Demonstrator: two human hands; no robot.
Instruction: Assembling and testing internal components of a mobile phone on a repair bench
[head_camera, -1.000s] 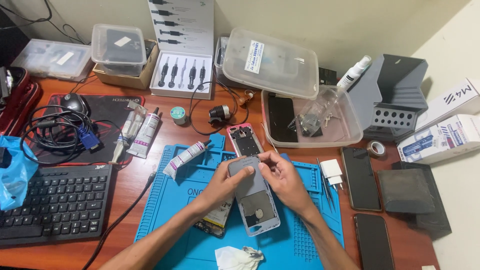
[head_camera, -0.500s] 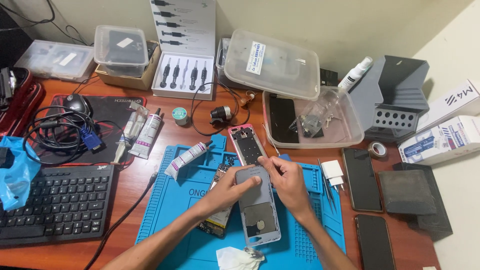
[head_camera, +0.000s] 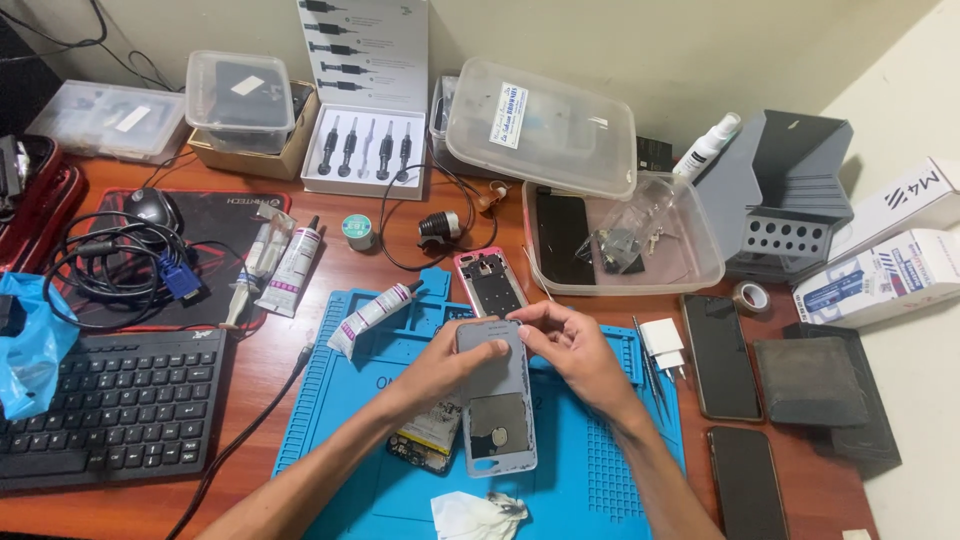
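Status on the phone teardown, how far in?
Done: a pink phone frame lies stripped on the blue mat, and a circuit board lies beside the hands. In hand: left hand and right hand hold a grey phone housing at its top edge. Left: housing and frame are apart, nothing reassembled.

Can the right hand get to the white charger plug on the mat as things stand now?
Probably yes. The white charger plug lies just beside the right hand, nothing between them, but that hand is busy on the grey phone frame.

A reddish-brown wooden desk fills the view. Behind the desk rises a plain cream wall, evenly lit. Right of the desk lies pale floor.
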